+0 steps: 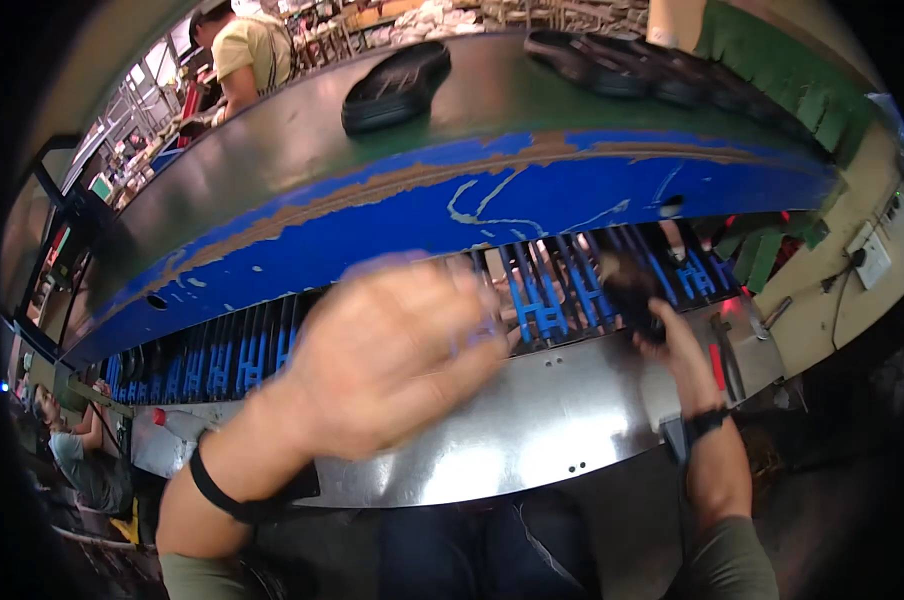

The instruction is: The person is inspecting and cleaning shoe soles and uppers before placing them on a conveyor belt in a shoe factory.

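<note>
On blue panel [372, 225], squiggle [464, 217]; right fingers [662, 318] grasping dark object [632, 300]; left fingers [462, 365]: can't tell.

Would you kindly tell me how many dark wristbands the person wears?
2: a black band around the wrist of the left hand and a dark band around the wrist of the right hand; sleeves might hide more.

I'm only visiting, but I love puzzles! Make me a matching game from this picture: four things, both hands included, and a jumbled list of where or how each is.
Things
1. Left hand
2. Right hand
3. Bottle
4. Socket

Descriptions
A. white, far right
B. holding a dark piece
C. red-capped, lying down
D. strongly blurred, near mid-picture

Pairs: 1-D, 2-B, 3-C, 4-A
</note>
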Available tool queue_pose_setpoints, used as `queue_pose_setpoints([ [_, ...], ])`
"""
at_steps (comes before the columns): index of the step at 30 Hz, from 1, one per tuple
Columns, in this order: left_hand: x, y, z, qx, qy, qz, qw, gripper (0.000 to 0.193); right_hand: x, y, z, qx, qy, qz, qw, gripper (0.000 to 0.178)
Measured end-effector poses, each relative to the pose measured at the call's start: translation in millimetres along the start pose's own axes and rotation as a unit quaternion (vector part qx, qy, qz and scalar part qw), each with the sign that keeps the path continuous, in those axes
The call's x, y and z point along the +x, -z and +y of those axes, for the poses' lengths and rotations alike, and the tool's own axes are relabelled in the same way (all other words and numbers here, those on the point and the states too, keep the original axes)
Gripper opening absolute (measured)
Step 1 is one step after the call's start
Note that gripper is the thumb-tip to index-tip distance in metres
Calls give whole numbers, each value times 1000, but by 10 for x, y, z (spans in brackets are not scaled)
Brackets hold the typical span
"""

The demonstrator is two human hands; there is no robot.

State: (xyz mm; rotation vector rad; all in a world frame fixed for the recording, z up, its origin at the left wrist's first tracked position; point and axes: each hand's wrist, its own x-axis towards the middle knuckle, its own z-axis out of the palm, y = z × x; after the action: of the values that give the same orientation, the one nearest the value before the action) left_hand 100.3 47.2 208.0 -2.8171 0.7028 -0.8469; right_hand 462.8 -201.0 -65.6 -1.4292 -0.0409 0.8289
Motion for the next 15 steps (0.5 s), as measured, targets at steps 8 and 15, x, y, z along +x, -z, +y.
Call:
queue_pose_setpoints([
  [8,287,596,-1021,146,306,-83,937,25,-2480,-87,1413,-370,283,143,873,57],
  [15,333,1076,1292,33,179,-32,983,26,-2479,356,1267,-539,414,98,727,56],
])
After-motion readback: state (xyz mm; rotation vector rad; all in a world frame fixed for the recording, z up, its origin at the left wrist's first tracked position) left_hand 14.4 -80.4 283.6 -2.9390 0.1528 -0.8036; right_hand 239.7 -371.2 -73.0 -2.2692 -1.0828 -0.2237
